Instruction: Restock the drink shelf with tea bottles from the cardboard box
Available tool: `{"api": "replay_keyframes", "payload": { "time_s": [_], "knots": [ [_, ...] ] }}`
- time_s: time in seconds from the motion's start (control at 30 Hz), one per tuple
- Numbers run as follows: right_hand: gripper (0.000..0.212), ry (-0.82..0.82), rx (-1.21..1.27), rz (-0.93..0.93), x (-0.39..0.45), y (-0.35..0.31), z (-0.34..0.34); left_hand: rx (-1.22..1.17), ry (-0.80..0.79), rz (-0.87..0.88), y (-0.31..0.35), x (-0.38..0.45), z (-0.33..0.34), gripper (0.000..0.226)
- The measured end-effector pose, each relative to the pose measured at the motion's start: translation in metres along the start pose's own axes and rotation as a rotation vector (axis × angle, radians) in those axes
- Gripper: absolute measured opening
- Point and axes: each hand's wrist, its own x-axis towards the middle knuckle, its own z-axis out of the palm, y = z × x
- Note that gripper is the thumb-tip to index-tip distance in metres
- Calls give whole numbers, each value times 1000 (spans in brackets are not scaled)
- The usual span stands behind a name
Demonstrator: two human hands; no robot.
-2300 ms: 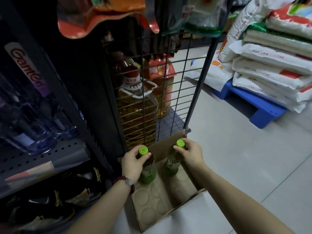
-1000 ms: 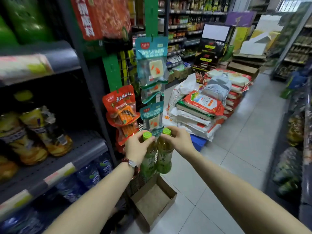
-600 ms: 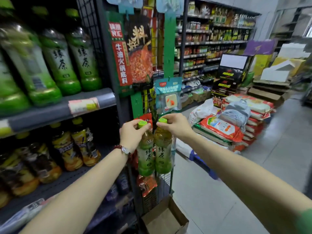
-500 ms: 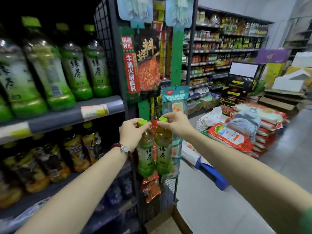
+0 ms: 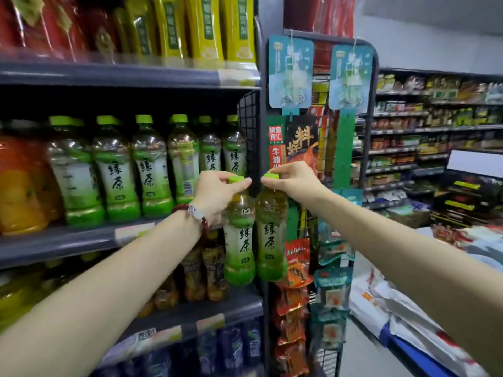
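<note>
Both hands up at shelf height, each pinching a green tea bottle by its lime cap: left hand (image 5: 217, 190) closed on the left bottle (image 5: 239, 240), right hand (image 5: 292, 178) closed on the right bottle (image 5: 271, 235). The two bottles hang upright, side by side, touching or nearly so, in front of the shelf's right end post rather than over the shelf itself. Both labels read 绿茶 in dark brush script on a white-to-green wrap; small brand print near the shoulder is too small to read. The drink shelf (image 5: 81, 238) carries a row of matching 绿茶 bottles (image 5: 152, 170), packed cap to cap out to the wire mesh end panel (image 5: 247, 137); no free slot shows in the front row, depth behind it cannot be judged. Headroom between caps and the upper shelf (image 5: 122, 76) is modest. Orange drink bottles (image 5: 19, 183) sit at far left of the same shelf. Brown tea bottles (image 5: 209, 268) on the shelf below, blue-labelled bottles under that. Yellow and red packs on top. Right of the post, a wire hanging rack (image 5: 321, 164) holds teal blister cards, a red-black pouch (image 5: 299, 142) reading 料 and 牛油, and orange snack packs, close to the right bottle. Beaded bracelet (image 5: 197, 213) on left wrist. Aisle open to the right, sacks (image 5: 408, 308) low on floor.
</note>
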Motion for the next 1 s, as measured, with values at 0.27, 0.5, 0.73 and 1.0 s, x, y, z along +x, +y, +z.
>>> {"api": "replay_keyframes", "payload": {
  "time_s": [0.27, 0.5, 0.73, 1.0],
  "knots": [
    [35, 1, 24, -138, 28, -68, -3, -46, 92, 97, 43, 26, -44, 14],
    [28, 131, -6, -265, 51, -105, -13, -85, 179, 204, 78, 58, -60, 15],
    [12, 200, 0, -291, 65, -84, 0, -55, 192, 302, 58, 76, -52, 11],
    [35, 350, 126, -287, 72, -44, 16, -21, 259, 463, 29, 69, -15, 36]
  ]
}}
